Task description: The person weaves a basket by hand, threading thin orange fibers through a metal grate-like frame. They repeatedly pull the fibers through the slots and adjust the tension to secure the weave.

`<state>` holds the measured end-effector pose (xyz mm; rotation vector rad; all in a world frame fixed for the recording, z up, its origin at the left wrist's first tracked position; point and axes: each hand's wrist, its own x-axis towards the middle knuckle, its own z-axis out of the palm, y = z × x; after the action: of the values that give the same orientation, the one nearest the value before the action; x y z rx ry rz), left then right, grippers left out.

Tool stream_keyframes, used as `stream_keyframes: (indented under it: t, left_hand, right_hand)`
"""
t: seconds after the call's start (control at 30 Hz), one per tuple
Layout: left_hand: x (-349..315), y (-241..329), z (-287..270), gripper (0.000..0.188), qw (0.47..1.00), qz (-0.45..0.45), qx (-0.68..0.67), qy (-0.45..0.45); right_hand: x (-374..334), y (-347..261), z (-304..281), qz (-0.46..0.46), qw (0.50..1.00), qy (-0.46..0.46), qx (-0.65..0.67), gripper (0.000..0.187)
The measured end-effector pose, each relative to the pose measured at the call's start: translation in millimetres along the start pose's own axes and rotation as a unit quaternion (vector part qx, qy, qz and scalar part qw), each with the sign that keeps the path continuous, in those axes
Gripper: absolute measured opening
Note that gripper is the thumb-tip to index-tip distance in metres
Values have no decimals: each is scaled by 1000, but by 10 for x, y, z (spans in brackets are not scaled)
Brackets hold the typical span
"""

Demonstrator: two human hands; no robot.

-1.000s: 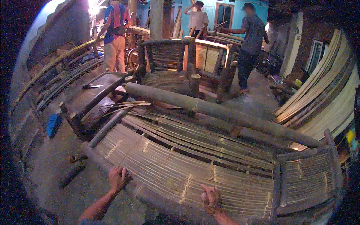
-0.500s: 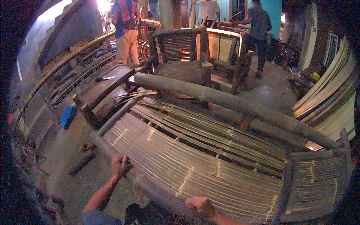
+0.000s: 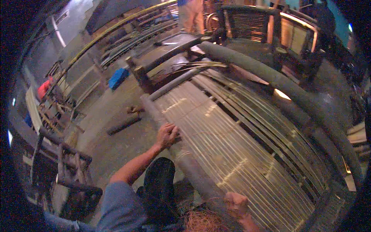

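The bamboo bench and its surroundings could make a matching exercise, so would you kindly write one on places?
1. left hand
2. blue object
3. knife-like tool
4. reddish fibre tangle

A. on top of the low table
B. at the picture's lower edge
C. on the bench's near rail
D. left of the low table

Pairs: 1-C; 2-D; 3-A; 4-B

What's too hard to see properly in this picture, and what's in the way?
All in the head view:
Inside the left hand: its own curled fingers hide it.
Inside the right hand: folded fingers hide the palm.
Person in pale trousers: the top edge cuts off the upper body.
Reddish tangle: the lower edge cuts it off.
Blue thing: too blurred to name.
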<state>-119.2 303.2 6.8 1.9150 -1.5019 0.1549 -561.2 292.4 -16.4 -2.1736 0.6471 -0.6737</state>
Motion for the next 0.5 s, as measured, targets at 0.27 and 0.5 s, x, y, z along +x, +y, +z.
stream_keyframes:
  t: [0.27, 0.5]
  left_hand:
    - [-116, 25, -127, 25, 1000, 3, 15, -19]
    - [-144, -6, -75, 22, 999, -14, -21, -25]
  right_hand:
    - [140, -4, -344, 57, 949, 292, -109, 50]
    - [-153, 612, -808, 253, 885, 350, -172, 58]
